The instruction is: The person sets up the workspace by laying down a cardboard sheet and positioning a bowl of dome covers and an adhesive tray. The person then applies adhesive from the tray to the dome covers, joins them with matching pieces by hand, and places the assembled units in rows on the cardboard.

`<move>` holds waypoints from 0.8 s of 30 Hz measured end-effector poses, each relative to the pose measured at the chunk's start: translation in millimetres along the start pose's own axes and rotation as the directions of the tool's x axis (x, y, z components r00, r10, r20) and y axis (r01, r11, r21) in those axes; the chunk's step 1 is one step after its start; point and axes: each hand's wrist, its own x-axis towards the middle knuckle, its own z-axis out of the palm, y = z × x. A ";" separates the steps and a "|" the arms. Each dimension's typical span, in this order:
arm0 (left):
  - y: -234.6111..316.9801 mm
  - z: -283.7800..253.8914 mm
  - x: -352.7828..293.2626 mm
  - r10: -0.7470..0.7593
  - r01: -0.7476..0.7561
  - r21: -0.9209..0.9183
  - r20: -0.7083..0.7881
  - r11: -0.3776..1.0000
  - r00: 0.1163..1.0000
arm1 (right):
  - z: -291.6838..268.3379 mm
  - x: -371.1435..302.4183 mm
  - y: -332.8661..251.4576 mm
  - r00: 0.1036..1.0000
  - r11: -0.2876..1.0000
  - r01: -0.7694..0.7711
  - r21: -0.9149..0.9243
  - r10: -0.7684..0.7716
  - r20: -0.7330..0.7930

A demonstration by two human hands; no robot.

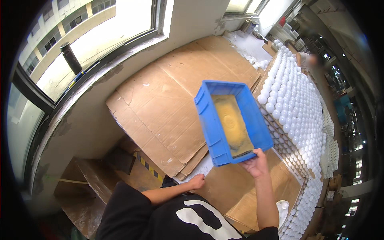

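Observation:
A blue plastic bin point(211, 128) is held over the cardboard, its mouth facing me. Its inside bottom looks yellowish brown, with a faint round mark in the middle. My right hand point(256, 163) grips the near rim of the bin, thumb over the edge and fingers underneath. My left hand point(197, 182) is closed in a loose fist beside the edge of the cardboard stack, apart from the bin, and nothing shows in it. Large flat cardboard sheets point(160, 104) lie stacked beyond my left hand, and another cardboard sheet point(232, 192) lies close to my body.
Dense rows of white bulb-shaped pieces point(296, 108) stand in stacked layers along the right. A window point(104, 44) with a dark cylinder point(71, 58) on its ledge is at the left. A brown box point(80, 192) stands lower left. Another person point(306, 61) is at the far right.

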 end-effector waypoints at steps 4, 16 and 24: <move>-21.2 -60.6 -41.1 -0.018 -0.035 -0.248 -0.208 0.968 0.978 | 62.3 34.9 84.8 0.988 0.987 -0.139 0.084 0.144 -0.048; -21.6 -186.9 -95.3 -0.417 -0.163 -0.715 -0.561 0.680 0.715 | 119.6 -1.5 146.4 0.906 0.712 0.422 -0.562 -0.311 0.286; -17.7 -241.2 -64.8 -0.328 -0.178 -0.514 -0.739 0.839 0.589 | 98.6 46.1 170.1 0.876 0.402 0.407 -0.820 -0.426 0.226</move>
